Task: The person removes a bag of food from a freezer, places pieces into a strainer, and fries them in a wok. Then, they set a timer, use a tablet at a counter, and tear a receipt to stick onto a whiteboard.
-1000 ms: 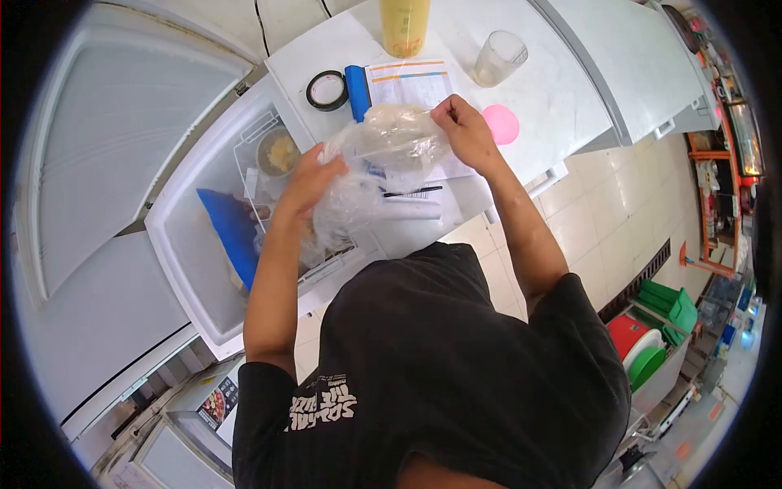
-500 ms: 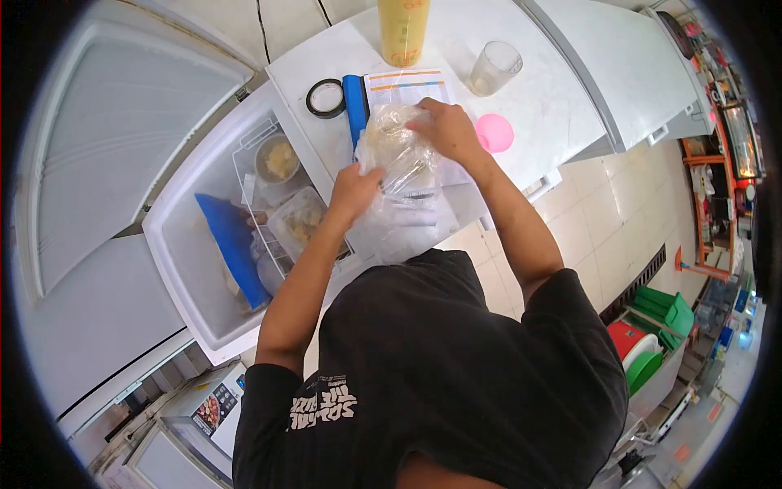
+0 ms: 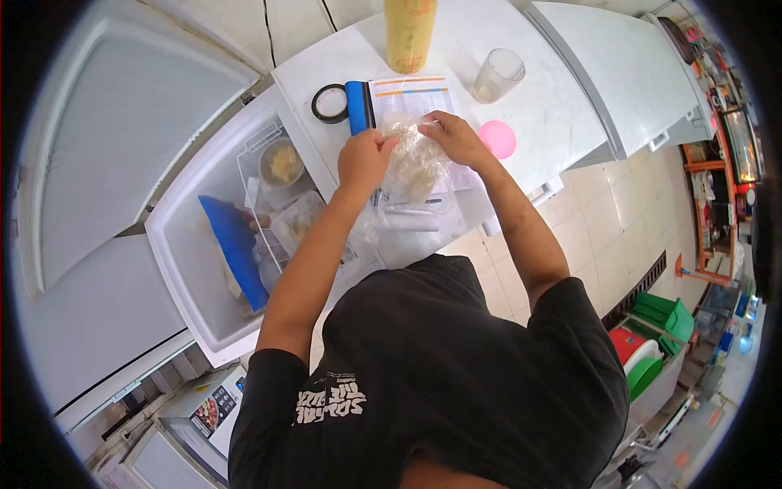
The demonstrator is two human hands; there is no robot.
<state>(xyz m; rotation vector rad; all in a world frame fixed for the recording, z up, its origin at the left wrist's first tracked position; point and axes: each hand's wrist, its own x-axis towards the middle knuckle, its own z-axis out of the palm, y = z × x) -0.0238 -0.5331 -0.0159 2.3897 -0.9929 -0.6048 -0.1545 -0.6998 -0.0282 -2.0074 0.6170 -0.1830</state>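
Note:
A clear plastic bag with something pale inside hangs between my hands, above the white freezer lid. My left hand pinches its upper left edge, fingers closed. On the other side, my right hand grips the upper right edge with thumb and fingers together. Beneath the bag lie a printed sheet and a blue-and-black item, both partly covered. What exactly the bag contains is blurred by the crinkled plastic.
Left of me is an open chest freezer with a wire basket holding a bowl and a clear container. Black tape, a yellow roll, a glass and a pink round object stand on the lid.
My left hand has moved up along the bag to its upper edge. My right hand has shifted slightly right and down. The bag now hangs lower and more spread out between them.

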